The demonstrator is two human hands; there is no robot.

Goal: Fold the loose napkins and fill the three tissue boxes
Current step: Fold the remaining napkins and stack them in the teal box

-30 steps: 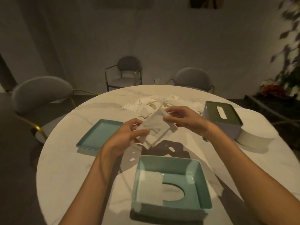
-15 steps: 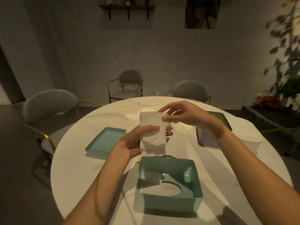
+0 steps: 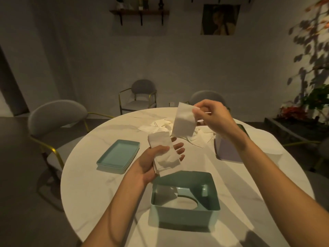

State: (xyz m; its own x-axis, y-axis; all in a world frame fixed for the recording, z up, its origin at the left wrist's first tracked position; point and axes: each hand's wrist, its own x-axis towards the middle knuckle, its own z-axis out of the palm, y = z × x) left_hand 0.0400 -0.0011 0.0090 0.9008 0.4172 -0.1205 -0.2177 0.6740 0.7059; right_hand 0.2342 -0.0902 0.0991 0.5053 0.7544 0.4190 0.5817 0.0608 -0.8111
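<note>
No legible text in view.

No lettering, label, brand mark or number can be read on any surface: the round white marble-look table, the open teal plastic tissue box, the flat teal plastic lid, the white folded paper napkins and the grey closed tissue box all appear plain. The dark framed picture on the wall shows a dim image without readable words. The small white wall plate is too small to tell.
</note>
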